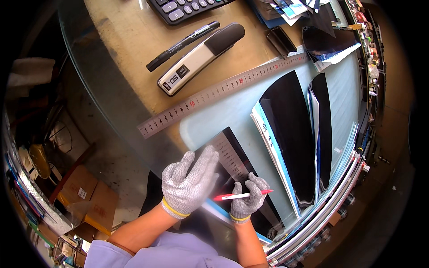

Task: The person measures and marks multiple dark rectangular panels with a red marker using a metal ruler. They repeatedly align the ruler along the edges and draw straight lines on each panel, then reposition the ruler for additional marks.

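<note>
My left hand (pixel 190 181), in a grey knit glove with a yellow cuff, is open, fingers stretched out and thumb apart, over a dark glossy sheet (pixel 237 154). The sheet carries a pale strip with rows of small marks. In my right hand (pixel 250 196), gloved alike, a red and white pen (pixel 232 196) is gripped, slanting over the same sheet. Whether the left palm touches the sheet is hard to tell. Below the hands, a white and blue edge (pixel 216 211) of more sheets shows partly.
A steel ruler (pixel 214 93) crosses the table beyond my hands. Past it lie a stapler (pixel 201 56), a black marker (pixel 182 46) and a calculator (pixel 185 8). Black folded sheets (pixel 290 134) fan out at the right. A cardboard box (pixel 87 196) stands at lower left.
</note>
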A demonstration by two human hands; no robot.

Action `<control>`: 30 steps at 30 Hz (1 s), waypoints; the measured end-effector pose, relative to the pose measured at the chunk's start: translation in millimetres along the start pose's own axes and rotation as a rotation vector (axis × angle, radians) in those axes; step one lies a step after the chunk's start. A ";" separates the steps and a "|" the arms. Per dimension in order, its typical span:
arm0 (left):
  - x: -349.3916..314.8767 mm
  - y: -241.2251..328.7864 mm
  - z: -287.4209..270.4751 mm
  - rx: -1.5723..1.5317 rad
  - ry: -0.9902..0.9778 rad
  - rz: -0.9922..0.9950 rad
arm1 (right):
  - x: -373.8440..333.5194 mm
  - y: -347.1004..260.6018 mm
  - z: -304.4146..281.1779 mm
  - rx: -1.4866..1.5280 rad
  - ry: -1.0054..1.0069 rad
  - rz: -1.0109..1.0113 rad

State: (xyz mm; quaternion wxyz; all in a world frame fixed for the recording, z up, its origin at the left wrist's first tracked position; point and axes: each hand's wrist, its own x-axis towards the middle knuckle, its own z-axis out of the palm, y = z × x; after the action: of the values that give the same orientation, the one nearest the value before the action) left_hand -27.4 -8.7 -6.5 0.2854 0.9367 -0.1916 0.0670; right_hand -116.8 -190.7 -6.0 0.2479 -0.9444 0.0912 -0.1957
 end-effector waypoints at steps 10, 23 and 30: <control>0.9 0.6 -0.8 -0.014 -0.001 0.001 | 2.6 0.2 0.4 -0.028 0.014 -0.035; 8.5 -0.9 -5.9 0.006 0.029 0.044 | 0.0 1.3 1.3 0.011 0.017 -0.006; 10.3 -1.4 -5.5 -0.009 0.037 0.052 | -0.8 2.0 2.5 0.031 0.029 0.002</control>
State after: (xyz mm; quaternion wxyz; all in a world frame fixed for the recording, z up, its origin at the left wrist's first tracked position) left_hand -17.4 -7.8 -0.2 0.2913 0.9286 -0.2112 0.0908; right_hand -116.7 -191.1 -9.3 0.2613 -0.9374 0.0926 -0.2108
